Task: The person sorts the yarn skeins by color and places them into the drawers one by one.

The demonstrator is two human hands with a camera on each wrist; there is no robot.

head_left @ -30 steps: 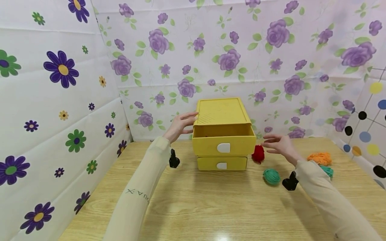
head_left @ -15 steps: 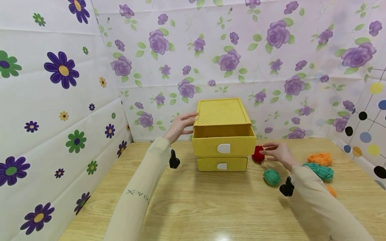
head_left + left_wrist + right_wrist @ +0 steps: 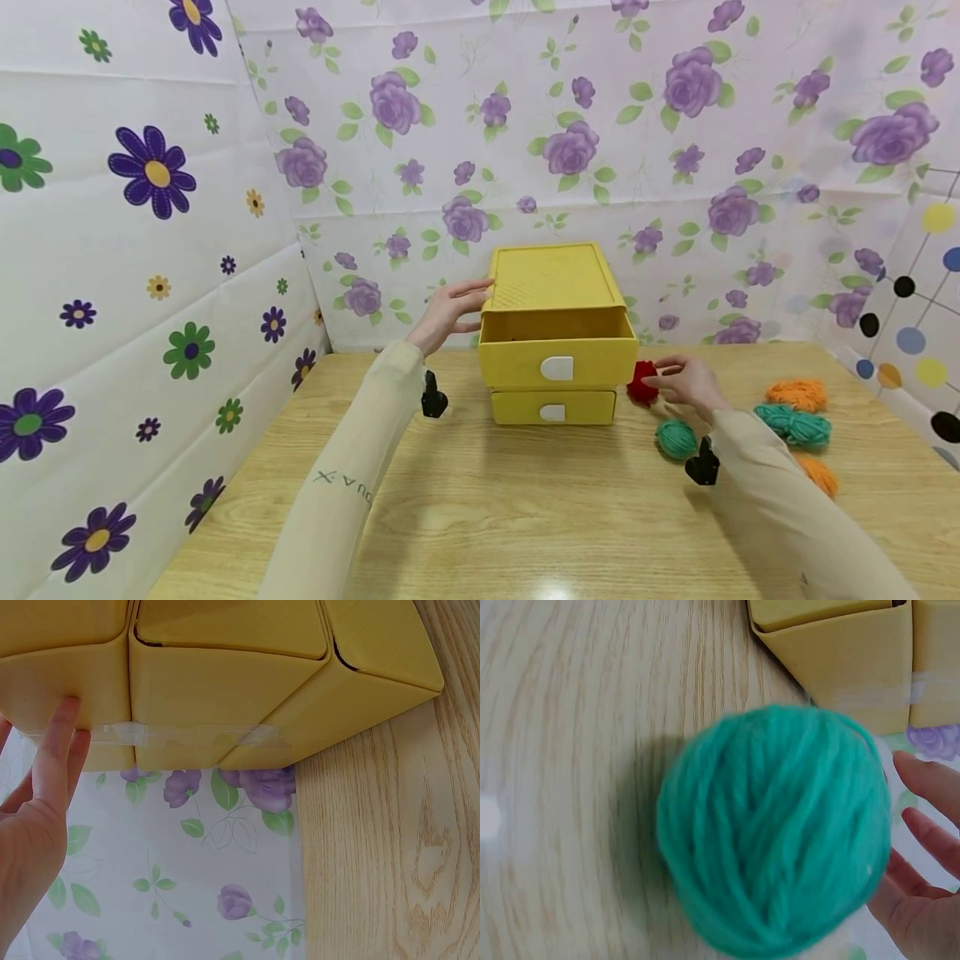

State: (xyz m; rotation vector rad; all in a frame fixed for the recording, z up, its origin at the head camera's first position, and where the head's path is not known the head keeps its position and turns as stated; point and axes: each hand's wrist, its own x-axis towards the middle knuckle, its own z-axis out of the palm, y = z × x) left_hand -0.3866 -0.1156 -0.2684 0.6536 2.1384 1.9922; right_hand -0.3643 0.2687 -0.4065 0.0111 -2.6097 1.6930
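Observation:
A yellow drawer box [image 3: 555, 279] stands at the back of the table, its top drawer [image 3: 517, 364] pulled partway out and its lower drawer [image 3: 517, 408] pushed in. My left hand [image 3: 448, 315] rests on the box's left side, fingers extended; in the left wrist view one fingertip touches the yellow wall [image 3: 217, 690]. To the right of the box lies a red yarn ball [image 3: 642, 385]. My right hand [image 3: 688, 383] is at its right side, fingertips at the yarn and fingers loosely bent. The green yarn ball [image 3: 776, 832] mostly hides the red one in the right wrist view.
That green yarn ball [image 3: 677, 439] lies just in front of the right hand. Farther right are an orange skein [image 3: 797, 395], a teal skein [image 3: 795, 425] and another orange piece [image 3: 817, 475], partly behind the right sleeve. Flowered sheets hang behind and at the left.
My right hand has moved left and slightly down to the red yarn ball. The right forearm's shift uncovers more of the teal and orange yarn. My left hand stays on the box.

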